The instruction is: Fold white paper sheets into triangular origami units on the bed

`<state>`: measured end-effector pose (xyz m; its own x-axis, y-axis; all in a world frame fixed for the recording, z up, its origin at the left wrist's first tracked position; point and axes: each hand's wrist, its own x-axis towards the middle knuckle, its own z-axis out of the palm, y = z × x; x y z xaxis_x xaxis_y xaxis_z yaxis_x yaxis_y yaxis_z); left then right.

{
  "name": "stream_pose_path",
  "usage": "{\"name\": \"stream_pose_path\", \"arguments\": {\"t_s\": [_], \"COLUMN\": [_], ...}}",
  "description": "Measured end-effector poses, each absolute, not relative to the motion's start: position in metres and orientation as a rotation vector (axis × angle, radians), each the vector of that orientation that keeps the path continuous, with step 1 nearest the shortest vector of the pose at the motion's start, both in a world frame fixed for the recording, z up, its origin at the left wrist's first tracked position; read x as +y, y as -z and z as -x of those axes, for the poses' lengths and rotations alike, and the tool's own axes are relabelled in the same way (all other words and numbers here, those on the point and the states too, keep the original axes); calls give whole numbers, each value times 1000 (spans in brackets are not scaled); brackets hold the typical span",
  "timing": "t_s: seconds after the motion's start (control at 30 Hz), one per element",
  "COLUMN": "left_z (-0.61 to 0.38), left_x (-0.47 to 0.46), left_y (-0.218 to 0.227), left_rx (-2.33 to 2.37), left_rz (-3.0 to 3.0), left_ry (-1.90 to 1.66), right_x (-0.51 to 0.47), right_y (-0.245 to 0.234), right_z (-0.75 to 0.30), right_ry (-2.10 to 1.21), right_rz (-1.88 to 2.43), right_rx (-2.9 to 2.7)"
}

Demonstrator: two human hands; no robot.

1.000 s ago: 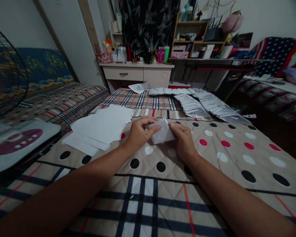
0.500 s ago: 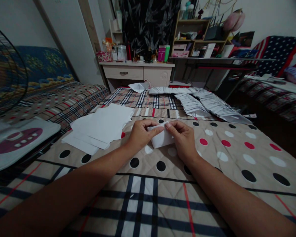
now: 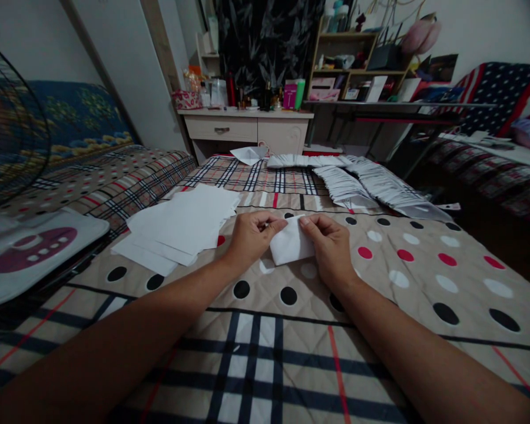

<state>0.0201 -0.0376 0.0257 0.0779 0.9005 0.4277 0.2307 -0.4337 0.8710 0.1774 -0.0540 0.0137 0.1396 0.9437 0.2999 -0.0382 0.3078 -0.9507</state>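
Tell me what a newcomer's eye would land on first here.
Probably the small folded white paper at the centre, held by the left hand and the right hand over the dotted, checked bedspread. Next come the loose white sheets to its left and the tight rows of papers beyond it, to the right. The stars-and-stripes cloth stands out at the far right.

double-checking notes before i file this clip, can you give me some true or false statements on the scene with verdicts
1. The left hand and right hand both hold the paper. True.
2. The flat sheets lie right of the hands. False: the sheets lie to the left.
3. A green tube stands on the dresser. True.
4. The bed cover is plain. False: the cover has dots and checks.
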Motion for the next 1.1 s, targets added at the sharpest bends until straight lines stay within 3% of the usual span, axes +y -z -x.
{"name": "stream_pose_path", "arguments": {"t_s": [0.13, 0.4, 0.87, 1.1], "left_z": [-24, -29, -32, -18], "left_x": [-39, -42, -51, -36], "left_y": [-24, -19, -25, -26], "left_rx": [1003, 1021, 1006, 1112], "left_rz": [-1537, -1397, -1405, -1531], "left_ry": [-1304, -809, -652, -889], "right_x": [-54, -51, -48, -46], "right_y": [-13, -13, -14, -9], "right_z": [-176, -179, -183, -184], "right_ry": [-803, -627, -483, -640], "right_rz": [996, 1033, 1162, 1121], "right_rx": [-1165, -1057, -1198, -1390]}}
